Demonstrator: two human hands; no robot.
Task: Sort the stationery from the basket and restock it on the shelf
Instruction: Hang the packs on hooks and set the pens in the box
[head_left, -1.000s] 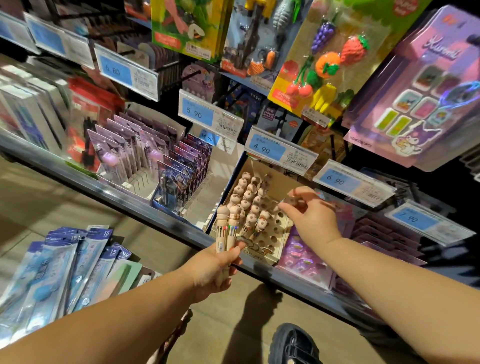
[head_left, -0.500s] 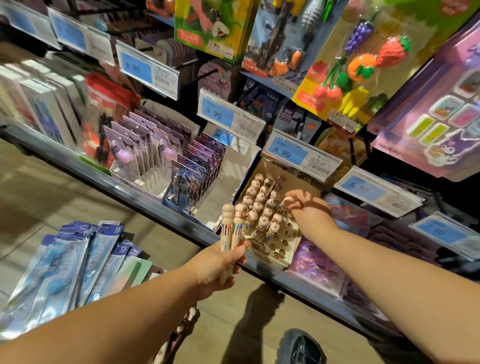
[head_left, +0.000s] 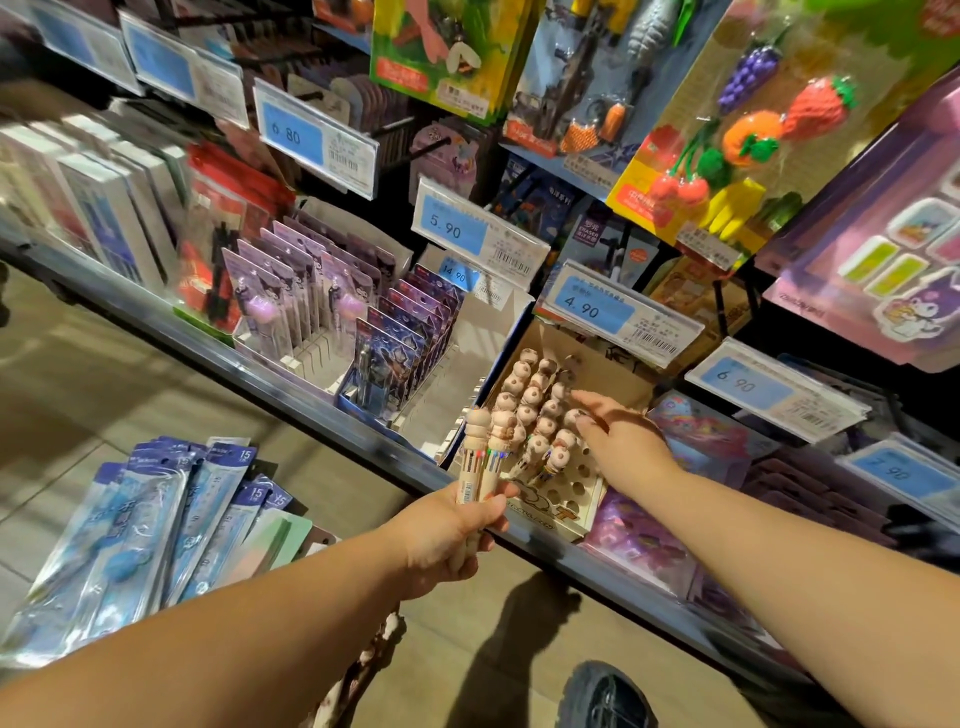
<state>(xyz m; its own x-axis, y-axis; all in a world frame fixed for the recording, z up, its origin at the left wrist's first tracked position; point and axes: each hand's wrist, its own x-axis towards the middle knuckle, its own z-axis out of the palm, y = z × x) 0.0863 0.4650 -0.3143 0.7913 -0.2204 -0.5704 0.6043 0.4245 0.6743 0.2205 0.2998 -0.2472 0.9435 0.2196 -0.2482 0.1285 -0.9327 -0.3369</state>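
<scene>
My left hand (head_left: 447, 530) grips two beige multicolour pens (head_left: 485, 457) with round character heads, upright in front of the shelf rail (head_left: 260, 353). Just behind them a cardboard display box (head_left: 571, 499) with round holes holds several matching pens (head_left: 530, 400). My right hand (head_left: 623, 441) reaches over the box's right side. Its fingers are stretched left and the fingertips touch a pen head in the right row. Some holes near the box's front are bare.
Blue packaged stationery (head_left: 156, 525) lies fanned out at lower left. Purple carded pens (head_left: 291, 301) and blue carded packs (head_left: 400, 353) fill trays left of the box. Price tags (head_left: 618, 312) hang above, with toy packs (head_left: 727, 135) higher up. My shoe (head_left: 608, 696) shows below.
My right hand has shifted from the box's back right corner down to the pen heads in its right row, with its fingers now stretched out. The left hand with its two pens stays put.
</scene>
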